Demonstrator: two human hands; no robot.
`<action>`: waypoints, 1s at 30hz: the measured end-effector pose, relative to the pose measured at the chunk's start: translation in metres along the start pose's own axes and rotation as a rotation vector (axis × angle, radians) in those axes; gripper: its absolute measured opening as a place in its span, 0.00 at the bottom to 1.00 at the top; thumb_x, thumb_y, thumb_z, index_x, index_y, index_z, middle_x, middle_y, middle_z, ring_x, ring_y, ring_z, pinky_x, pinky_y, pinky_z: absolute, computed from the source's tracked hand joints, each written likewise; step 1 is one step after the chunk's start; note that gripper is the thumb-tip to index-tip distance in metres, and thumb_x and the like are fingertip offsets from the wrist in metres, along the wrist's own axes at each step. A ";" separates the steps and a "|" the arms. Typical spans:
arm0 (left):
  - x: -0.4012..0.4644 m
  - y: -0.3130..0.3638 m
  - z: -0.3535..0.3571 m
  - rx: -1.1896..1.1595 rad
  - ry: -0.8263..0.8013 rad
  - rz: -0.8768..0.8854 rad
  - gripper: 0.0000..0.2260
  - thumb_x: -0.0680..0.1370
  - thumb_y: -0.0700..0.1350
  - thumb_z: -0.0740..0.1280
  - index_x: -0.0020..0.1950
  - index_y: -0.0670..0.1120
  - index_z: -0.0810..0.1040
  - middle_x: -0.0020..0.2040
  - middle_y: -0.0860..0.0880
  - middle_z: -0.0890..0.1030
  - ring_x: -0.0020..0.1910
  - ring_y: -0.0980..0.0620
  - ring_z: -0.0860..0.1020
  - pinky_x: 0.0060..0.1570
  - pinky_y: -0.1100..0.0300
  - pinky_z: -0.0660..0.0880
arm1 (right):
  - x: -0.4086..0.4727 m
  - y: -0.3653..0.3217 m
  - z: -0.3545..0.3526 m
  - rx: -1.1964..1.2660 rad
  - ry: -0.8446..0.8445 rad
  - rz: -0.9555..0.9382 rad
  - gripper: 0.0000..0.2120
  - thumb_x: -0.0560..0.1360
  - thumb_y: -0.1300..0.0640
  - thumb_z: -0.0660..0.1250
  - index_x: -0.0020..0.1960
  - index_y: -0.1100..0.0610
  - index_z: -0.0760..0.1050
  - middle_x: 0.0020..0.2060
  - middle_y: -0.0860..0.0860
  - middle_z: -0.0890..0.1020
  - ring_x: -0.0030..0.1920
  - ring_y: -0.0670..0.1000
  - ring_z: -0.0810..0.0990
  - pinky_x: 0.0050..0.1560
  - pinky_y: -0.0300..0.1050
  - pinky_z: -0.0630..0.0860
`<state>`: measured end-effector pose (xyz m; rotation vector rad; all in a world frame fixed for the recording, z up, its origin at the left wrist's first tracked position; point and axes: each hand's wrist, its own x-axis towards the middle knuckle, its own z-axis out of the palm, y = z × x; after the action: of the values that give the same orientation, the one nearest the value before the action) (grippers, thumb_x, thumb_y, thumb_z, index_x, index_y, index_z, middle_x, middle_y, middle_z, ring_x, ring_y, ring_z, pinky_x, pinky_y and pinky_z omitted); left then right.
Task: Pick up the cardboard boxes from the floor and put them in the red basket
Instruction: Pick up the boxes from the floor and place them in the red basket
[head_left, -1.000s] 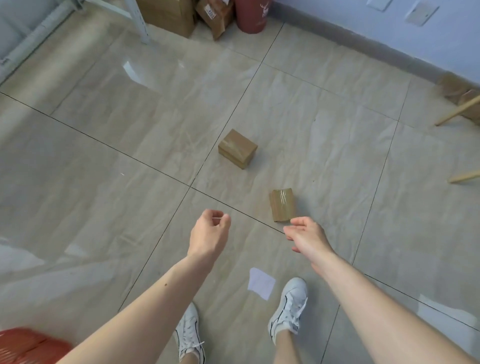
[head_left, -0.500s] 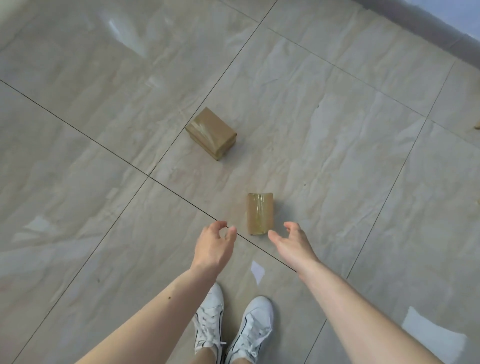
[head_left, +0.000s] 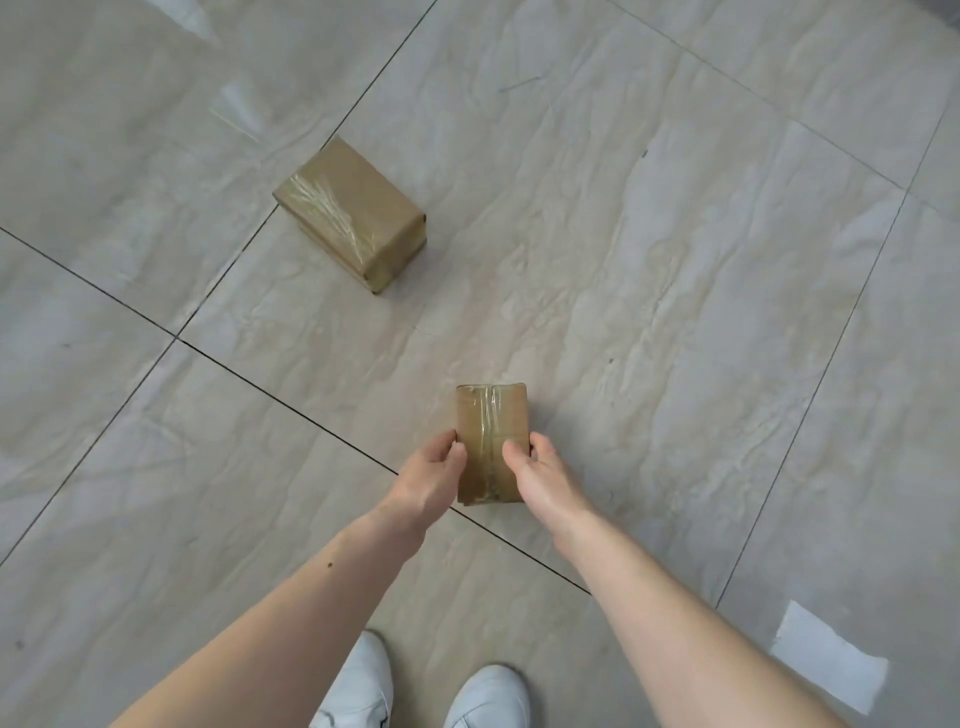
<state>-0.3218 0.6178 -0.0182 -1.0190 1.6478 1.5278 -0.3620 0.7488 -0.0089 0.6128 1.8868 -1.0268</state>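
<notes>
A small taped cardboard box (head_left: 491, 421) lies on the tiled floor just ahead of my feet. My left hand (head_left: 428, 480) grips its left side with the thumb on top. My right hand (head_left: 540, 478) grips its right side the same way. A larger taped cardboard box (head_left: 350, 210) sits on the floor farther off to the upper left, apart from both hands. The red basket is out of view.
Beige floor tiles (head_left: 675, 312) with dark grout lines fill the view. My white shoes (head_left: 415, 691) stand at the bottom edge. A white paper scrap (head_left: 826, 662) lies on the floor at the lower right.
Both hands have reached forward and closed on the sides of the small box. The camera has dropped lower and closer to the floor.
</notes>
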 end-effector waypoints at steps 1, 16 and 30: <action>0.000 -0.001 0.001 0.002 -0.016 0.018 0.13 0.84 0.45 0.55 0.64 0.52 0.74 0.59 0.53 0.78 0.59 0.53 0.74 0.47 0.67 0.68 | 0.000 0.000 0.001 0.037 0.000 0.006 0.19 0.81 0.50 0.58 0.71 0.54 0.68 0.64 0.51 0.77 0.60 0.50 0.74 0.56 0.41 0.66; -0.203 0.089 -0.054 -0.102 0.049 0.305 0.20 0.81 0.37 0.60 0.61 0.62 0.76 0.72 0.55 0.65 0.75 0.64 0.54 0.70 0.60 0.59 | -0.188 -0.105 -0.029 0.441 -0.008 0.043 0.19 0.79 0.46 0.65 0.63 0.57 0.70 0.53 0.53 0.83 0.52 0.51 0.83 0.44 0.45 0.80; -0.339 0.105 -0.110 -0.424 0.260 0.319 0.43 0.66 0.51 0.78 0.77 0.59 0.60 0.72 0.50 0.70 0.71 0.48 0.71 0.67 0.49 0.73 | -0.324 -0.177 -0.006 0.126 -0.102 -0.211 0.37 0.58 0.41 0.78 0.61 0.58 0.74 0.51 0.52 0.85 0.48 0.50 0.86 0.44 0.46 0.83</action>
<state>-0.2479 0.5448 0.3385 -1.2623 1.7668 2.0944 -0.3352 0.6554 0.3473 0.4294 1.8350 -1.2965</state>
